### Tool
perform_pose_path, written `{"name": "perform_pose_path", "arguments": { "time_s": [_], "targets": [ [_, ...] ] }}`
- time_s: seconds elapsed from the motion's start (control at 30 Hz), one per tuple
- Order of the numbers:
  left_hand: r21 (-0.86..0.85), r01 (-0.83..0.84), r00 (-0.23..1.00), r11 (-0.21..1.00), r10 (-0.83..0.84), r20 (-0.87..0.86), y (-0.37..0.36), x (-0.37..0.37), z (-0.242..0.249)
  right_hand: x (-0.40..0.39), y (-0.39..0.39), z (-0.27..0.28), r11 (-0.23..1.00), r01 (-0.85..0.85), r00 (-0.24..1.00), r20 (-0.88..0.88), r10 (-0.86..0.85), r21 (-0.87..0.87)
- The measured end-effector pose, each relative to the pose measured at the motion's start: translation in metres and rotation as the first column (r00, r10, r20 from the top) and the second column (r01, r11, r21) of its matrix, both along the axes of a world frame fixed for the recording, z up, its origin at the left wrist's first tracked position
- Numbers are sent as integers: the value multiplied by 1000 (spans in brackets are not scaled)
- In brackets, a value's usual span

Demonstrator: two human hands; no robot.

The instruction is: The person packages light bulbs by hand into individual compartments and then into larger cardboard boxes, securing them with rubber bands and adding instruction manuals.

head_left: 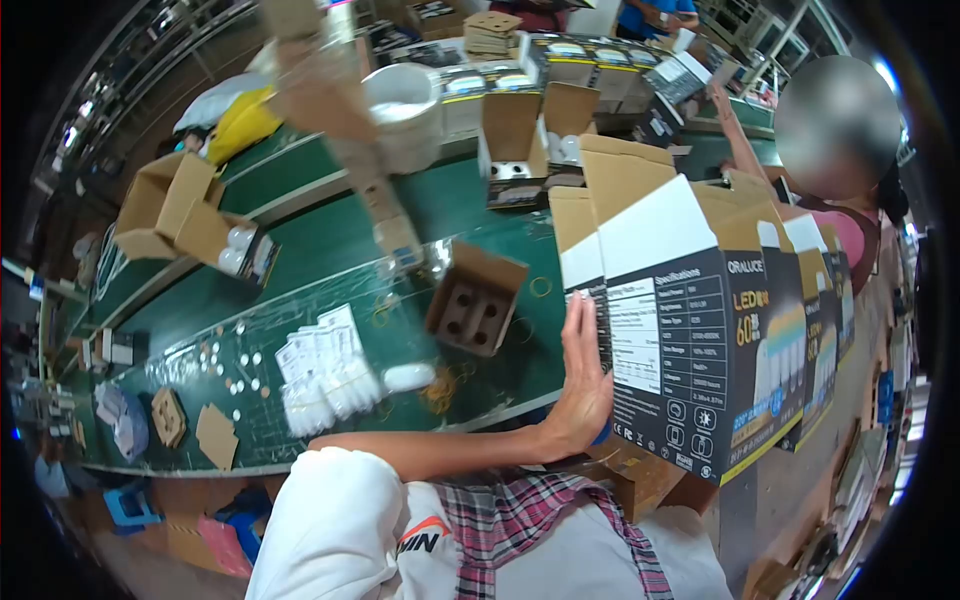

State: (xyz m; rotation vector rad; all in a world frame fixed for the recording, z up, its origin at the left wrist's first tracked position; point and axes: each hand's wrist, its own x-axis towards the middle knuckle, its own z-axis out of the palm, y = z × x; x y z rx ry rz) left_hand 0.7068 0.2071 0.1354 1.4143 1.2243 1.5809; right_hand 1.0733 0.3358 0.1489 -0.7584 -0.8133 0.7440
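Note:
My left hand reaches across from the left, its fingers stretched upward and its palm against the side of a black-and-white LED bulb box with raised flaps. More printed boxes stand in a row behind that one. No part of my right hand shows. Left of my hand, an open brown box on the green table has a cardboard insert with round holes. Beside it lie a white bulb and a bunch of wrapped white items with printed paper slips.
Open boxes with bulbs stand at the left and the back. A white bucket is behind the table's middle. Rubber bands and small white discs are scattered about. A co-worker is at the right, an arm stretched toward stacked boxes.

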Motion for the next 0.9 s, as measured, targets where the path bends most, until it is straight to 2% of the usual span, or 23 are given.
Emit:
{"name": "perform_pose_path", "arguments": {
  "time_s": [0.03, 0.2, 0.27, 0.33, 0.43, 0.5, 0.57, 0.6, 0.77, 0.83, 0.9],
  "targets": [
    [44, 11, 1000, 999, -11, 1, -15, -9, -6, -8, -22, -6, 1000, 9, 1000, -3, -9, -13],
    [16, -37, 999, 999, 37, -38, -83, -71, 5, -60, -120, -22, 995, 41, 999, 4, -40, -96],
    [23, -42, 999, 999, 41, 8, -101, -101, 20, -81, -150, -23, 988, 44, 999, -1, -45, -145],
    [64, -76, 997, 995, 76, -4, -131, -138, 25, -112, -171, -27, 984, 14, 1000, 8, -13, -180],
    [79, -83, 989, 993, 72, 130, -168, -185, 31, -154, -183, -29, 977, -57, 998, 13, 60, -204],
    [88, -113, 985, 990, 100, 143, -199, -213, 44, -183, -192, -32, 969, -111, 993, 8, 116, -220],
    [46, -179, 983, 983, 177, 41, -233, -242, 47, -211, -198, -40, 962, -173, 984, -4, 176, -214],
    [46, -214, 975, 976, 210, 68, -251, -254, 40, -226, -203, -43, 952, -214, 976, -18, 216, -218],
    [-66, -505, 863, 860, 503, -54, -337, -308, -21, -319, -222, -52, 871, -422, 904, -43, 425, -251],
    [-213, -576, 808, 789, 589, -3, -380, -340, -41, -364, -232, -55, 819, -513, 852, -43, 521, -257],
    [-245, -673, 713, 698, 700, 37, -416, -379, -60, -412, -244, -58, 772, -575, 795, 39, 606, -272]
  ]
}}
